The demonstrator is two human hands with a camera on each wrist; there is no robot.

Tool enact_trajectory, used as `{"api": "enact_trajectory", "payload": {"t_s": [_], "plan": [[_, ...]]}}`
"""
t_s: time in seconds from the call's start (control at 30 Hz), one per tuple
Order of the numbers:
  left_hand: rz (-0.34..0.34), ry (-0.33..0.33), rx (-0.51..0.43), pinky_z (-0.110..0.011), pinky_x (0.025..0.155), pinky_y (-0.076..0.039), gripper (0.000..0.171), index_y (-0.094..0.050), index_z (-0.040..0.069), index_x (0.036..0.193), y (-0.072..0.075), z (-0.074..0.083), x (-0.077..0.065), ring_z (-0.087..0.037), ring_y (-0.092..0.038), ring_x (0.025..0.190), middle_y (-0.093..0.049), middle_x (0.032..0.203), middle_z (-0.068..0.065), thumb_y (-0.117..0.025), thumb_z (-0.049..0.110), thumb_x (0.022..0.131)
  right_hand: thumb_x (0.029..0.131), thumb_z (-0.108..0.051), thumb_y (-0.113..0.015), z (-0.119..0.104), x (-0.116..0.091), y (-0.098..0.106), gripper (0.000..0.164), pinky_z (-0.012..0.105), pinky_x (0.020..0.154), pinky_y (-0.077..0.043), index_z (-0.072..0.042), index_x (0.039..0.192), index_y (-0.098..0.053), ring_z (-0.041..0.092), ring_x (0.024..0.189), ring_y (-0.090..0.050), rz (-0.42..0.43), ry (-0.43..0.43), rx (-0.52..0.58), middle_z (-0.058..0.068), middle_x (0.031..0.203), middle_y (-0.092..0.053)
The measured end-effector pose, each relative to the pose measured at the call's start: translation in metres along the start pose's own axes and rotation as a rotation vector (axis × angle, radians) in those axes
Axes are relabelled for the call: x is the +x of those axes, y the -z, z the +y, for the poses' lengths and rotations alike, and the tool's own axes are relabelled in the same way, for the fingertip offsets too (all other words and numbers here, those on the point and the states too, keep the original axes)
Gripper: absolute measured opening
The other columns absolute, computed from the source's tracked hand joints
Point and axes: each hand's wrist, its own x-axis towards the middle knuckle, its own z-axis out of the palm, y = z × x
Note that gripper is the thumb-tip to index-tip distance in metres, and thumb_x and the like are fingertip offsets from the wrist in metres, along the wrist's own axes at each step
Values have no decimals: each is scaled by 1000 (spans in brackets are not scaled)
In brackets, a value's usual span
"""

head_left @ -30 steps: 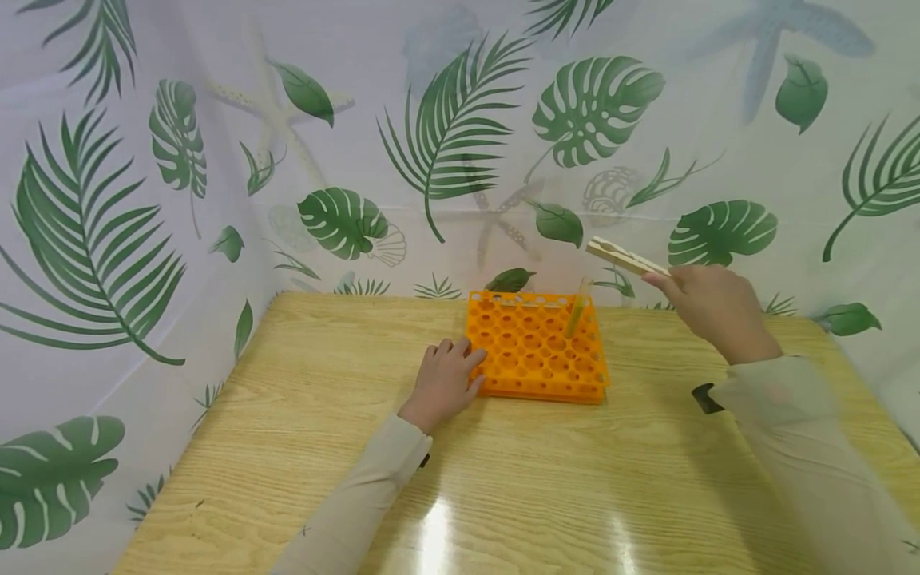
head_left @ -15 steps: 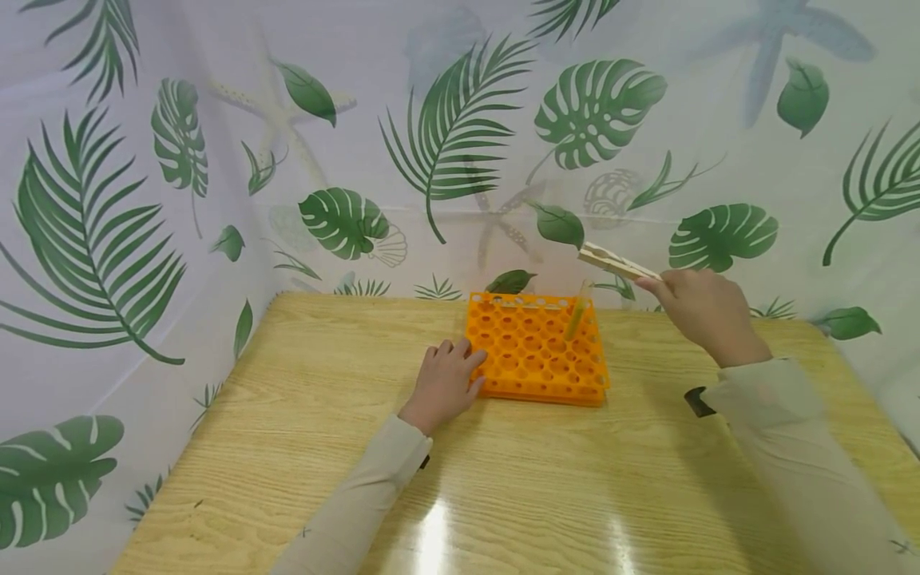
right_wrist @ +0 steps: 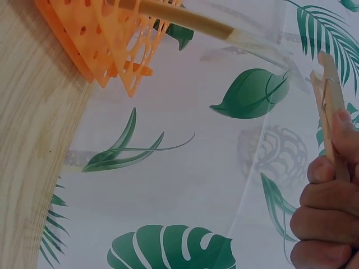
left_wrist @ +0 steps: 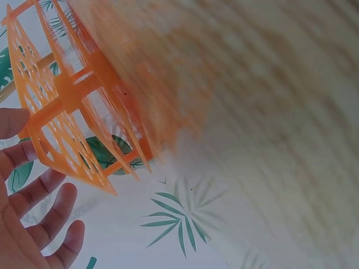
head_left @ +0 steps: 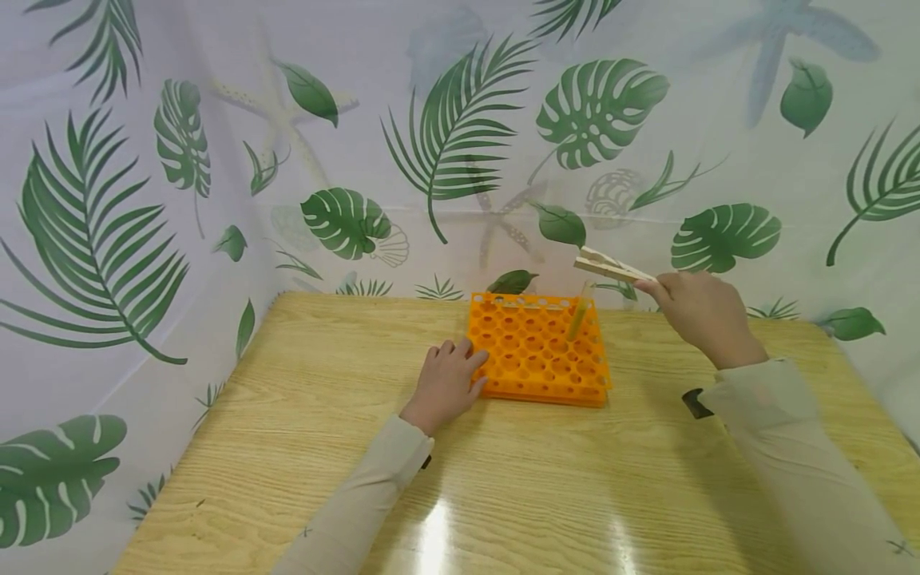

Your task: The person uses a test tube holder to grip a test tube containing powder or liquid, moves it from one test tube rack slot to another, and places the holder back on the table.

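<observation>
An orange test tube rack point(head_left: 532, 351) with rows of round holes stands on the table. My left hand point(head_left: 447, 379) is at its left side; in the left wrist view thumb and forefinger point(left_wrist: 22, 154) pinch the edge of the rack's upper plate, the other fingers loosely bent beside it. One glass test tube point(head_left: 580, 310) with yellow liquid leans in a hole near the rack's back right. My right hand point(head_left: 707, 315) grips a wooden test tube clamp point(head_left: 611, 266), its jaws slightly apart with nothing between them. The clamp's end hangs just above the tube's mouth.
The wooden table point(head_left: 345, 383) ends at a white cloth backdrop point(head_left: 467, 144) printed with green leaves, right behind the rack. Another side of the backdrop point(head_left: 86, 255) borders the table on the left. The right sleeve point(head_left: 783, 431) crosses the table's right part.
My right hand has moved a little left and down, bringing the clamp's end closer over the test tube; its jaws look wider apart. The left hand and rack stay put.
</observation>
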Motion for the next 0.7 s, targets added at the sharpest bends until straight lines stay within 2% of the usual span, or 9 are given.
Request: {"api": "enact_trajectory", "payload": {"t_s": [0.47, 0.7], "plan": [[-18, 6, 1, -36, 76, -40, 26, -58, 22, 115, 1, 1, 0, -23, -50, 88, -56, 107, -3, -58, 35, 92, 100, -48, -30, 3, -4, -3, 54, 29, 45, -27, -11, 65, -45, 16, 45, -31, -18, 13, 6, 1, 51, -35], [-4, 6, 0, -36, 74, -39, 25, -57, 22, 113, 0, 1, 0, -23, -49, 86, -55, 105, -3, -59, 35, 91, 101, -45, -32, 5, -4, -6, 51, 29, 45, -26, -11, 66, -46, 16, 45, -31, -15, 18, 6, 1, 52, -35]]}}
